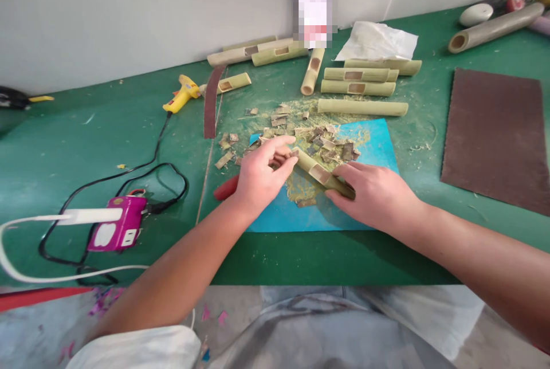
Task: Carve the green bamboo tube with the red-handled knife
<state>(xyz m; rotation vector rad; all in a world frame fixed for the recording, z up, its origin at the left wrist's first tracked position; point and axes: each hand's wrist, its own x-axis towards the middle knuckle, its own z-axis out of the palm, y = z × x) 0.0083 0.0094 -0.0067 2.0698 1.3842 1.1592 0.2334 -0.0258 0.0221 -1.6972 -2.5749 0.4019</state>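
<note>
A pale green bamboo tube (pixel 304 163) with a rectangular window cut in its side lies slanted between my hands, over a blue mat (pixel 378 145). My left hand (pixel 263 171) closes around its upper left end, thumb below and index finger above. A small brownish bit shows by those fingertips; I cannot make out whether it is held. My right hand (pixel 378 194) grips the lower right end between thumb and fingers. Brown sandpaper-like scraps (pixel 330 142) and pale dust are heaped just beyond the tube. Partly hidden behind my left hand is a red rod-like thing (pixel 226 187).
More bamboo tubes (pixel 363 107) lie toward the wall, some under white paper (pixel 378 41). A brown sandpaper sheet (pixel 494 140) is at right, a sandpaper strip (pixel 211 102) at left. Further left are a yellow glue gun (pixel 184 95) and a magenta power adapter (pixel 116 223) with trailing cords.
</note>
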